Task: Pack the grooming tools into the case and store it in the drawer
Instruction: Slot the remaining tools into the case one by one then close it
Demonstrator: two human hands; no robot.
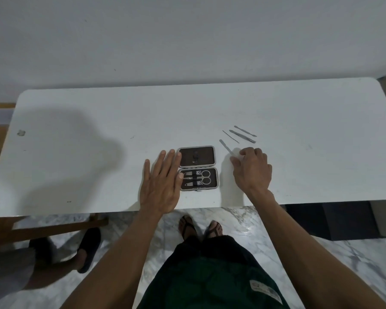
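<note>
White table (299, 175) with rounded corners, set against a wall. On its near middle lies an open case (197, 167), both halves flat. To its right lie four slender metal tools: a file (226, 147), a thin probe (230, 136), tweezers (242, 136) and a pusher (245, 131). Left hand (161, 186) rests flat beside the case.
</note>
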